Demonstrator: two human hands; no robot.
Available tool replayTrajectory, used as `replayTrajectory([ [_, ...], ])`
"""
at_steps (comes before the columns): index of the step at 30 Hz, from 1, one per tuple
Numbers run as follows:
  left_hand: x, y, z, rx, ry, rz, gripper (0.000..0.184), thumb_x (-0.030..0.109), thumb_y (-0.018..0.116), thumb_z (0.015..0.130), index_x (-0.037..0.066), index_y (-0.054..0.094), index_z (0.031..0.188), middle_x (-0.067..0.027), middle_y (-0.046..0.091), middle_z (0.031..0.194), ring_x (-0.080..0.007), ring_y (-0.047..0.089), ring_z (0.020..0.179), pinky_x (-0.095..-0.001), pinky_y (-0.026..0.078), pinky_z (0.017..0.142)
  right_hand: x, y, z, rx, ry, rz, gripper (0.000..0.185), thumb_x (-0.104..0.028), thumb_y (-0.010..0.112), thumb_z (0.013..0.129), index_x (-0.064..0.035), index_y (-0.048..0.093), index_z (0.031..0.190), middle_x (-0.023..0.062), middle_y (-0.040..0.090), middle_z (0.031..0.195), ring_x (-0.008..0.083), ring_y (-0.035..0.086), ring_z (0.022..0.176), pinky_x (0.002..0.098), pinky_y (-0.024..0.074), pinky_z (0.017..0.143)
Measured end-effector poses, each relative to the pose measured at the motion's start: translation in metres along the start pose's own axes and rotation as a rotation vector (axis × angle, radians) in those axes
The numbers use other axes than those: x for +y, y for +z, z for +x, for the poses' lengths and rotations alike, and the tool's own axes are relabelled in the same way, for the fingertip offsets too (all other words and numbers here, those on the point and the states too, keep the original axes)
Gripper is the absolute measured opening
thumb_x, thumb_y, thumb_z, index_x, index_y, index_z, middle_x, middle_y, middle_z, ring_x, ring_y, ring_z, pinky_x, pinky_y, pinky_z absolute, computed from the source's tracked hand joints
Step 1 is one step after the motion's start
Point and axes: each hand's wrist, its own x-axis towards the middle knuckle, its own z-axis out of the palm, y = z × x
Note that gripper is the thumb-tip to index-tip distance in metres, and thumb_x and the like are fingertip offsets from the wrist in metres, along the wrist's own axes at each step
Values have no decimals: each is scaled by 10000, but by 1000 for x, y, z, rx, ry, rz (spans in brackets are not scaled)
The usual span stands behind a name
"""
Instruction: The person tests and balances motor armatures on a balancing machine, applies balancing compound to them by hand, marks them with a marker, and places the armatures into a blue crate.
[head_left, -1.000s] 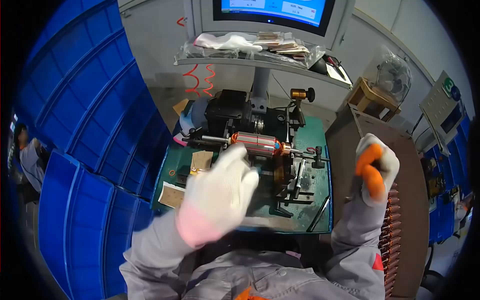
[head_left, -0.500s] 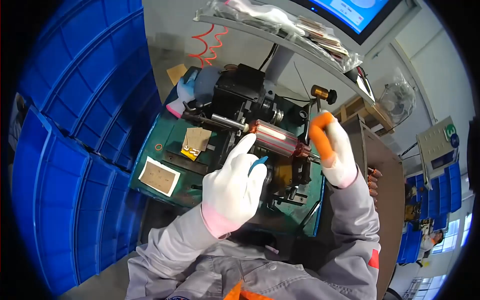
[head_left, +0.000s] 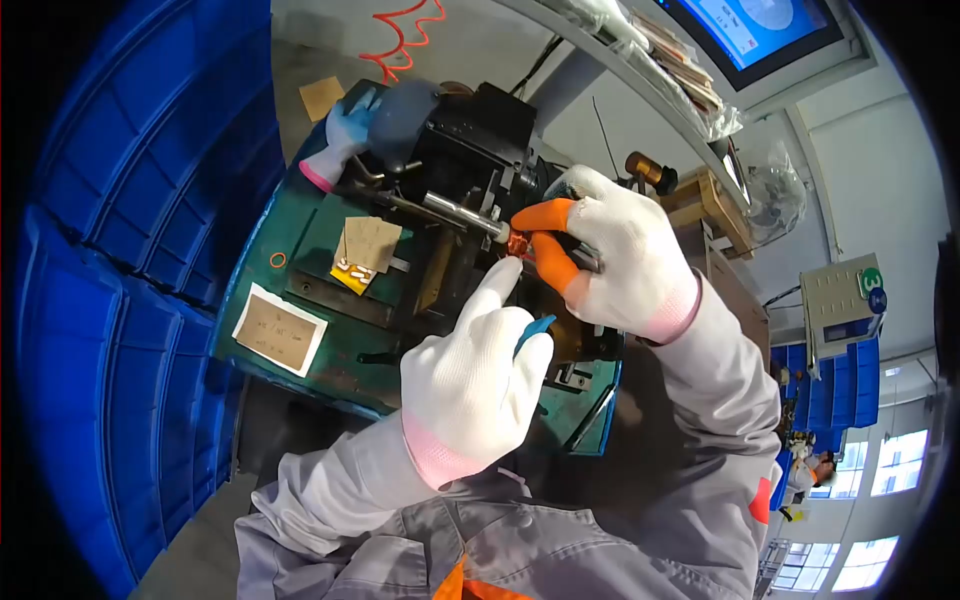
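A copper-wound rotor sits in the black machine, its steel shaft pointing up-left. My left hand, in a white glove with a pink cuff, has its index fingertip at the rotor's copper end. The other fingers are curled around a small blue piece. My right hand, gloved white with orange finger covers, reaches over the rotor. Its orange thumb and index finger are at the copper end, close to my left fingertip. Most of the rotor body is hidden beneath my right hand.
Blue bins stand stacked at the left. On the green bench lie a cardboard label, a brown card, an orange ring and a blue-and-pink glove. A shelf and screen are above. Another person is far right.
My right hand has moved left from the rotor's right end to its left copper end, covering the rotor. My left index finger stays near that end. The view has shifted and tilted.
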Motion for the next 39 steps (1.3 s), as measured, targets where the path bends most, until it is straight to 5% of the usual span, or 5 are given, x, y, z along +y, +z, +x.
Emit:
replayTrajectory([
  [8, 9, -15, 7, -138, -50, -35, 150, 65, 699, 862, 0, 659, 991, -233, 671, 1150, -345, 693, 780, -367, 561, 671, -6, 3, -15, -22, -218, -308, 292, -141, 758, 650, -42, 743, 924, 73, 582, 864, 253, 572, 755, 373, 446, 622],
  [15, 44, -78, -43, -706, -499, -719, 364, 151, 645, 961, -62, 640, 1256, -140, 684, 952, -211, 647, 877, -305, 514, 816, 64, -70, -88, 510, 449, 1096, 369, -236, 579, 1041, -27, 599, 1345, 127, 708, 1078, 194, 682, 962, 325, 546, 858],
  [29, 58, 10, -83, -1130, -1094, -1114, 248, 330, 473, 1059, 114, 476, 938, -106, 489, 754, -199, 466, 603, -300, 405, 557, 130, -21, -678, 1251, 2112, 543, 343, -334, 581, 977, -74, 628, 759, 119, 649, 662, 201, 589, 486, 371, 433, 417],
  [32, 30, 14, -125, -362, -1885, -918, 309, 339, 392, 1083, 109, 470, 893, -114, 499, 747, -170, 458, 600, -279, 375, 543, 208, 47, -684, 1166, 2173, 771, 383, -394, 532, 1004, -57, 656, 872, 109, 677, 718, 226, 625, 556, 427, 505, 512],
  [39, 73, 69, -52, -588, -1627, -721, 250, 323, 399, 1080, 85, 476, 1089, -149, 555, 924, -221, 547, 738, -317, 456, 651, 380, 110, -607, 1472, 1674, 1341, 438, -452, 538, 992, -25, 567, 1087, 159, 636, 872, 314, 655, 733, 427, 556, 577],
])
